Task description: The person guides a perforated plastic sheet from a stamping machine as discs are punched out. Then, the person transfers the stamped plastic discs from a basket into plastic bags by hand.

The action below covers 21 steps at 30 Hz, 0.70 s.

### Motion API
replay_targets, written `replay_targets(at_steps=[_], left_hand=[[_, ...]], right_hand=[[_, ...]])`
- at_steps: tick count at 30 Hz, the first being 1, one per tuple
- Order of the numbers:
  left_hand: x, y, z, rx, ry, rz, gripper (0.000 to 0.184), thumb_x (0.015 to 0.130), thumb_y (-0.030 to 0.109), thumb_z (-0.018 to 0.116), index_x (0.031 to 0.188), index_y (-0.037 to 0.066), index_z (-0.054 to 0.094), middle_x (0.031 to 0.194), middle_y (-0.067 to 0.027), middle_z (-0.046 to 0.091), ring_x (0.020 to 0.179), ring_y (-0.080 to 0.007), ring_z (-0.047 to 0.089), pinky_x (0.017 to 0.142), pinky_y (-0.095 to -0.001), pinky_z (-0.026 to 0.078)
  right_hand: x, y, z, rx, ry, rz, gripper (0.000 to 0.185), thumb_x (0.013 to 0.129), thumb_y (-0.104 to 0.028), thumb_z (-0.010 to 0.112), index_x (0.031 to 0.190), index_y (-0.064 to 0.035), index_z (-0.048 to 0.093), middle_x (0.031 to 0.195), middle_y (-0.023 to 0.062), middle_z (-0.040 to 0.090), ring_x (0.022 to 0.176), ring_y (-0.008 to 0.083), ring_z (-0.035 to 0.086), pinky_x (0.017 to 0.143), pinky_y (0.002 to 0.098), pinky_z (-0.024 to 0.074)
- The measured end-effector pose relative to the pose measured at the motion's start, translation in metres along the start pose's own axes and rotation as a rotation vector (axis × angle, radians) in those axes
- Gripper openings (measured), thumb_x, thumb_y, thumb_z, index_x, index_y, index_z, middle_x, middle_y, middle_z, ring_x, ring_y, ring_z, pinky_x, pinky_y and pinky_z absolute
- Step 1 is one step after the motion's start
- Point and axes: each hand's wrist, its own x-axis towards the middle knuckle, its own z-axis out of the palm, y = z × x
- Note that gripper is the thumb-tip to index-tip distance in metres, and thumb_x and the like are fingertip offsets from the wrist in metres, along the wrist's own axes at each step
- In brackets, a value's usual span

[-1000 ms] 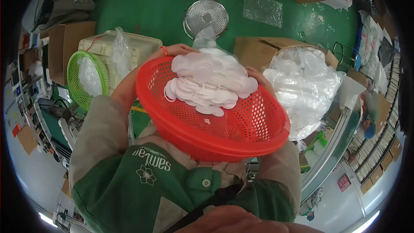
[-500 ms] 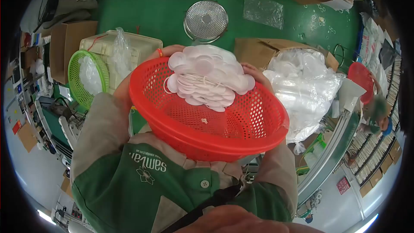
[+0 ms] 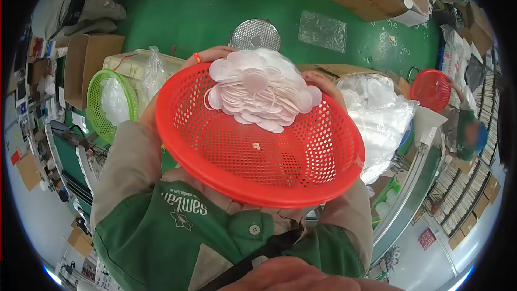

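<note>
Behind the red basket point(image 3: 226, 183), both hands point(image 3: 212, 54) point(image 3: 327, 85) are partly hidden.

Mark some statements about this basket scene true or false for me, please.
1. The left hand and right hand hold a red perforated plastic basket. True.
2. The thin white round discs cover the whole basket bottom. False: they are heaped at its far side.
3. An orange wristband is on the right wrist. False: it is on the left.
4. The green floor shows beyond the red basket. True.
</note>
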Motion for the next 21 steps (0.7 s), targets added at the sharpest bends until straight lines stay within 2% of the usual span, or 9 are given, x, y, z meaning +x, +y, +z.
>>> replay_targets(at_steps=[4,6,8,9,11,15,17,19,21], left_hand=[[-0.011,0.056,0.019,-0.018,0.015,0.121,0.022,0.081,0.015,0.056,0.099,0.003,0.055,0.09,-0.0023,0.06,0.078,-0.0083,0.057,0.071,-0.0213,0.047],[-0.002,0.07,0.009,-0.009,0.017,0.173,0.022,0.081,0.015,0.056,0.099,0.003,0.055,0.09,-0.0021,0.06,0.078,-0.0084,0.057,0.071,-0.0214,0.047],[0.0,0.078,0.012,-0.023,-0.026,0.186,0.021,0.083,0.016,0.055,0.1,0.003,0.055,0.093,-0.0025,0.059,0.083,-0.009,0.056,0.073,-0.0227,0.047],[0.004,0.081,0.006,0.163,-0.038,0.305,0.024,0.083,0.015,0.054,0.103,0.002,0.055,0.097,-0.0045,0.059,0.089,-0.0096,0.054,0.078,-0.0241,0.045],[-0.005,0.087,0.015,0.298,0.116,0.335,0.025,0.084,0.015,0.053,0.105,0.001,0.054,0.099,-0.0062,0.058,0.095,-0.0101,0.052,0.085,-0.0248,0.041],[-0.004,0.097,0.024,0.052,0.034,0.249,0.028,0.085,0.016,0.052,0.108,0.001,0.056,0.109,-0.0058,0.056,0.1,-0.0121,0.051,0.087,-0.0237,0.039],[-0.003,0.103,0.042,0.467,0.002,0.216,0.031,0.084,0.019,0.054,0.108,-0.002,0.055,0.112,-0.0086,0.055,0.103,-0.0128,0.049,0.09,-0.0235,0.036],[0.008,0.078,0.03,0.316,-0.034,0.099,0.033,0.084,0.019,0.054,0.11,-0.002,0.054,0.115,-0.009,0.053,0.106,-0.0139,0.048,0.092,-0.0241,0.036],[0.028,0.023,-0.013,0.306,-0.089,0.146,0.036,0.085,0.019,0.052,0.114,-0.001,0.051,0.117,-0.0083,0.052,0.107,-0.0147,0.048,0.093,-0.0246,0.037]], right_hand=[[-0.003,-0.03,0.017,-0.201,0.05,-0.404,0.024,0.081,-0.005,0.05,0.104,0.0022,0.051,0.106,0.0116,0.051,0.098,0.0174,0.051,0.085,0.0289,0.0407],[0.015,-0.064,0.011,0.079,0.027,0.074,0.015,0.081,-0.007,0.054,0.094,0.0002,0.054,0.093,0.0081,0.057,0.084,0.015,0.056,0.075,0.0274,0.046],[0.034,-0.062,-0.02,-0.14,-0.055,0.087,0.014,0.081,-0.007,0.055,0.093,-0.0013,0.055,0.091,0.0063,0.058,0.084,0.0147,0.057,0.074,0.0264,0.0462],[0.054,-0.062,-0.045,-0.321,-0.156,0.071,0.013,0.081,-0.007,0.055,0.093,-0.002,0.055,0.09,0.0058,0.058,0.083,0.0149,0.057,0.073,0.0264,0.0466],[0.055,-0.067,-0.043,-0.309,-0.145,0.034,0.012,0.081,-0.007,0.055,0.092,-0.003,0.055,0.089,0.0056,0.059,0.081,0.0151,0.057,0.072,0.0268,0.0472],[0.046,-0.044,-0.049,-0.076,-0.057,0.085,0.013,0.083,-0.009,0.053,0.095,-0.0035,0.053,0.09,0.0065,0.059,0.08,0.015,0.058,0.071,0.0271,0.0471],[0.038,-0.011,-0.059,-0.065,-0.04,0.097,0.014,0.083,-0.01,0.051,0.096,-0.0031,0.051,0.09,0.0073,0.058,0.08,0.0154,0.058,0.071,0.0274,0.047],[0.026,0.013,-0.052,0.094,-0.003,0.074,0.014,0.083,-0.014,0.054,0.094,-0.0046,0.053,0.087,0.0055,0.06,0.077,0.0147,0.058,0.067,0.0274,0.0475],[0.024,0.024,-0.053,0.056,0.0,0.155,0.013,0.084,-0.014,0.054,0.093,-0.0054,0.053,0.085,0.0043,0.059,0.076,0.0139,0.058,0.067,0.0268,0.0471]])
